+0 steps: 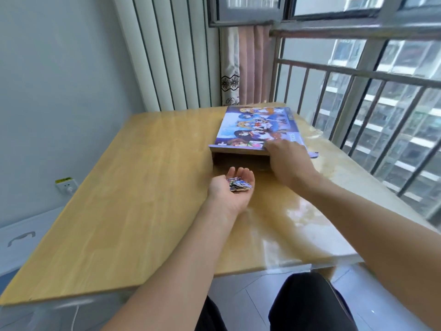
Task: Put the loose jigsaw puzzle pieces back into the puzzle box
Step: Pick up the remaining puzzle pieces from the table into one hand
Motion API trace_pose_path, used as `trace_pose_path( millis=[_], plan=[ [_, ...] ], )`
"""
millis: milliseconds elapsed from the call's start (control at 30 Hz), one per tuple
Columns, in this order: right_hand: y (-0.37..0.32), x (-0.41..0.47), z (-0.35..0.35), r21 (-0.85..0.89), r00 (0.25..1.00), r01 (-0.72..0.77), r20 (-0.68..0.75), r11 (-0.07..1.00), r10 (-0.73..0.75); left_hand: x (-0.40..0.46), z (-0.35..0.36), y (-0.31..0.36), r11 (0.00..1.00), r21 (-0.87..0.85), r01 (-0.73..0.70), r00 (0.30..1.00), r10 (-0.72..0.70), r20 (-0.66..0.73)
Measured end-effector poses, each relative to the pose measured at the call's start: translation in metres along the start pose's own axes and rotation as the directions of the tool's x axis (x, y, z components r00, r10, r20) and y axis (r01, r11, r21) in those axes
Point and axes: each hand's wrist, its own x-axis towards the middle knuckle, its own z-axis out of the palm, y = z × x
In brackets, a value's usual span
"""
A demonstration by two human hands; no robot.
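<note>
The puzzle box lies at the far right of the wooden table, its brown inside showing under a lifted lid printed with cartoon figures. My right hand grips the lid's near right corner and holds it raised. My left hand is palm up just in front of the box opening, fingers loosely cupped, carrying a small heap of jigsaw pieces. One loose piece peeks out on the table to the right of my right hand.
A window with a metal railing runs along the table's right side. A curtain hangs behind the box. A wall socket and a white cabinet are at the left, below table height. My knees are under the near edge.
</note>
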Motion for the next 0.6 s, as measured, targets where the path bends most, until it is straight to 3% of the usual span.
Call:
trace_pose_path(
  millis=[200, 600],
  plan=[
    [0.0, 0.036, -0.054, 0.102, 0.995, 0.011, -0.098, 0.995, -0.001, -0.007, 0.06, 0.002, 0.999, -0.005, -0.039, 0.998, 0.039, 0.046],
    [-0.001, 0.048, -0.102, 0.125, 0.991, 0.032, -0.134, 0.992, -0.015, -0.021, 0.133, 0.009, 0.982, 0.098, -0.163, 0.984, 0.17, -0.059]
  ],
)
